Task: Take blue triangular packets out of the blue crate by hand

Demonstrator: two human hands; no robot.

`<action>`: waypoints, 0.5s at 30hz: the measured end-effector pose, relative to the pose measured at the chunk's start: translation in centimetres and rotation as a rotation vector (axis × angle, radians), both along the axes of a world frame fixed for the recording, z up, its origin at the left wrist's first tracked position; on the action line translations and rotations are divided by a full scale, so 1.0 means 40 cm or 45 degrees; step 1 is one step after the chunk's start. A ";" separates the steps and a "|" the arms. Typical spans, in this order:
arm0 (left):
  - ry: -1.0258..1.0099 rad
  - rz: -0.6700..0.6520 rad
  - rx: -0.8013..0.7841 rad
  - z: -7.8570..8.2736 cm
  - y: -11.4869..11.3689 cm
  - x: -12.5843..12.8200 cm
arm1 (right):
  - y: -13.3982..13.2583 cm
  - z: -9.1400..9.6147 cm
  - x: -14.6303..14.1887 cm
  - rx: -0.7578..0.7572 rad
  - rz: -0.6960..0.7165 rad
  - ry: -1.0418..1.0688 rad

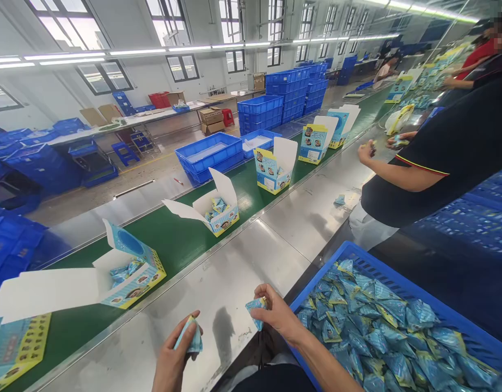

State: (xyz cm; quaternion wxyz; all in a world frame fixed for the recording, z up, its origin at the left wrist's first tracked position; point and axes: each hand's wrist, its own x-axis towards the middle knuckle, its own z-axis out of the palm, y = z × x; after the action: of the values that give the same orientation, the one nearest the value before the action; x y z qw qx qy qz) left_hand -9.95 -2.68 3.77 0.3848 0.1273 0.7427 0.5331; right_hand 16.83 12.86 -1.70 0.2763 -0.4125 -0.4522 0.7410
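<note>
The left hand [176, 348] gripped a blue packet [192, 337] in its fingers; the right hand's [279, 316] fingers pinched a second packet [255, 314]. A packet-filled crate [384, 272] sat at their three o'clock.

A shiny metal worktop [243, 258] stretches beneath and beyond the hands [277, 316], with one small packet [340, 200] lying ahead of them to the right. Along its far side is a green belt [185, 242], carrying a row of boxes [271, 171] from left of the hands to far ahead right.
</note>
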 end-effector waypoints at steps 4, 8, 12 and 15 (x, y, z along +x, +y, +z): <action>-0.070 -0.082 -0.004 -0.021 -0.010 0.025 | 0.034 -0.021 0.003 0.079 -0.056 -0.057; -0.210 -0.036 -0.008 -0.038 -0.017 0.059 | 0.053 -0.033 0.018 0.169 -0.191 -0.076; -0.556 -0.017 0.058 -0.046 -0.031 0.057 | 0.042 -0.053 0.031 -0.011 -0.134 -0.012; -0.821 -0.055 0.103 -0.052 -0.042 0.046 | 0.022 -0.074 0.026 -0.075 -0.098 0.061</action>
State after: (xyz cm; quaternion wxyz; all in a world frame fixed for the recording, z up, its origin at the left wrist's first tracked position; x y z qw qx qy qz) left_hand -8.10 -4.38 1.68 0.6061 -0.0171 0.5578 0.5668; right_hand 17.85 13.74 -4.64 0.3032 -0.4197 -0.4072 0.7524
